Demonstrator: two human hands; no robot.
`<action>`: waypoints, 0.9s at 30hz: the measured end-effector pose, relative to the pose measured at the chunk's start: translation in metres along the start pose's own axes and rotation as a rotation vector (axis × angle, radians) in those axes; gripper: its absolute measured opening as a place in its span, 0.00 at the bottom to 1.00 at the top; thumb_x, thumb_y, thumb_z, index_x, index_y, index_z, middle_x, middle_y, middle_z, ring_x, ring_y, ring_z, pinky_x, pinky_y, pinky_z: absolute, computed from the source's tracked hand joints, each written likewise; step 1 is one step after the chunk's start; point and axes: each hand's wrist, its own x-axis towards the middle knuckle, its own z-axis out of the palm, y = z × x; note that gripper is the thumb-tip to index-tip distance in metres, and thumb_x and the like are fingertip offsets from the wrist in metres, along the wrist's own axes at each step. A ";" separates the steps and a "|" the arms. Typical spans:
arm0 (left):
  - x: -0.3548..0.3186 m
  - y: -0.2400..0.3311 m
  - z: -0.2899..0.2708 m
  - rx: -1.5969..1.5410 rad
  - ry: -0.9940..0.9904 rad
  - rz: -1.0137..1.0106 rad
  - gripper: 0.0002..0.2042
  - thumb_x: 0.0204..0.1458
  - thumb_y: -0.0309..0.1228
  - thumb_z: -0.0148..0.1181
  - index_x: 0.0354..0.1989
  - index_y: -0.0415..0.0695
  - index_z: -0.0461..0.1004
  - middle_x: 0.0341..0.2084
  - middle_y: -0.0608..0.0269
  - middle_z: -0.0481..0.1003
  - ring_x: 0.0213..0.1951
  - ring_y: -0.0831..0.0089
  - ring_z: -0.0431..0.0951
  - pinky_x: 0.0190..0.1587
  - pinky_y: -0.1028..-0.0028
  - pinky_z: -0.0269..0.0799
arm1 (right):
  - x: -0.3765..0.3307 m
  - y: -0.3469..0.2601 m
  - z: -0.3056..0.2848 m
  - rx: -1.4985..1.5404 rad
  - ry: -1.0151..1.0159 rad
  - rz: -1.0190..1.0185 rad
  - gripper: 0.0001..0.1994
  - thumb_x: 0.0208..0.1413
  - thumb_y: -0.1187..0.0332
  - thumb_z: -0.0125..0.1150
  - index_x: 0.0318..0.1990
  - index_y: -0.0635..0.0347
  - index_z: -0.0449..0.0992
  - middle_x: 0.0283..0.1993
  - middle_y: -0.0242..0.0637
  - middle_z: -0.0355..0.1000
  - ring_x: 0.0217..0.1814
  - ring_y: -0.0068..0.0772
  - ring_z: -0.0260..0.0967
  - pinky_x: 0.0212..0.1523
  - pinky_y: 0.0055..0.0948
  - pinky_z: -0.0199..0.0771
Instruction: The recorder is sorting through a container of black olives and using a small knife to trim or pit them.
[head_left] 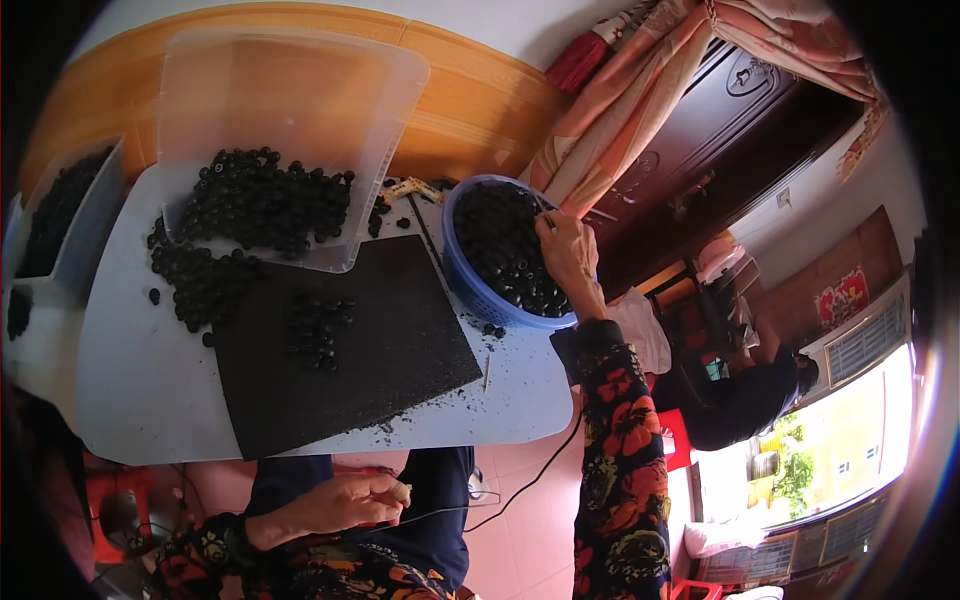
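Note:
My right hand (568, 250) reaches over the rim of a round blue basket (462, 262), its fingers closed at the far right side. A thin pale sliver shows by its fingertips, too small to name. Small black ring-like pieces (505, 235) fill the basket. Below the table edge, my left hand (345, 503) is held above my lap with thumb and fingers pinched together. Something pale shows at its fingertips, and what it holds cannot be made out. A black mat (400, 310) lies between the hands and the far bin, with several black pieces (318, 330) on it.
On the white table (130, 400) a translucent bin (290, 100) lies tipped, black pieces spilling from it. Another bin (60, 265) stands at left. Black crumbs and a thin pale stick (487, 370) lie near the front. A dark cable (540, 470) hangs below. A person (730, 400) sits at right.

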 end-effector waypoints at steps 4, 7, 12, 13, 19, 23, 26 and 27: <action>-0.003 -0.002 -0.001 -0.010 0.001 0.017 0.11 0.55 0.29 0.52 0.44 0.36 0.69 0.38 0.62 0.70 0.40 0.78 0.72 0.46 0.78 0.67 | -0.008 -0.005 -0.005 -0.012 0.029 0.015 0.13 0.54 0.60 0.51 0.37 0.56 0.77 0.33 0.52 0.73 0.40 0.56 0.71 0.42 0.47 0.69; -0.005 -0.001 0.001 0.027 0.006 0.038 0.11 0.55 0.28 0.51 0.43 0.36 0.69 0.36 0.62 0.70 0.39 0.78 0.72 0.46 0.78 0.67 | -0.018 -0.012 -0.010 0.045 0.193 -0.082 0.11 0.55 0.63 0.52 0.40 0.58 0.74 0.34 0.52 0.73 0.38 0.57 0.71 0.39 0.47 0.70; -0.006 0.002 0.002 0.050 0.019 0.021 0.10 0.54 0.27 0.51 0.43 0.36 0.69 0.33 0.63 0.71 0.36 0.77 0.72 0.44 0.77 0.67 | -0.056 -0.056 -0.012 0.227 0.110 -0.133 0.08 0.54 0.67 0.53 0.34 0.62 0.75 0.28 0.51 0.73 0.32 0.53 0.73 0.33 0.40 0.70; -0.006 0.000 -0.001 0.135 0.007 0.035 0.11 0.54 0.28 0.49 0.43 0.36 0.68 0.34 0.62 0.70 0.37 0.77 0.73 0.45 0.77 0.67 | -0.070 -0.068 -0.008 0.311 0.056 -0.166 0.08 0.54 0.68 0.53 0.33 0.63 0.75 0.26 0.50 0.72 0.30 0.52 0.73 0.32 0.37 0.70; -0.002 -0.013 -0.008 -0.001 0.010 0.138 0.13 0.55 0.24 0.48 0.48 0.35 0.67 0.33 0.62 0.72 0.37 0.77 0.73 0.44 0.77 0.68 | -0.139 -0.113 0.022 0.515 -0.308 -0.100 0.06 0.51 0.72 0.57 0.33 0.66 0.74 0.28 0.49 0.73 0.29 0.45 0.74 0.32 0.34 0.71; -0.007 -0.021 -0.013 -0.162 0.052 0.176 0.14 0.55 0.23 0.47 0.49 0.35 0.67 0.39 0.61 0.70 0.38 0.75 0.73 0.44 0.77 0.68 | -0.154 -0.134 0.050 0.513 -0.368 -0.203 0.07 0.49 0.70 0.59 0.34 0.64 0.72 0.28 0.48 0.73 0.30 0.49 0.73 0.32 0.37 0.71; -0.012 -0.017 -0.016 -0.094 0.061 0.157 0.14 0.55 0.23 0.48 0.50 0.35 0.67 0.38 0.62 0.71 0.38 0.76 0.73 0.44 0.78 0.68 | -0.162 -0.154 0.052 0.517 -0.463 -0.186 0.09 0.48 0.68 0.60 0.34 0.64 0.72 0.28 0.47 0.72 0.30 0.50 0.72 0.31 0.39 0.71; -0.011 -0.017 -0.017 -0.064 0.068 0.147 0.14 0.55 0.24 0.48 0.50 0.35 0.68 0.38 0.62 0.71 0.39 0.76 0.73 0.44 0.78 0.68 | -0.166 -0.158 0.053 0.522 -0.512 -0.172 0.09 0.48 0.68 0.60 0.34 0.64 0.72 0.29 0.46 0.72 0.30 0.50 0.72 0.31 0.40 0.71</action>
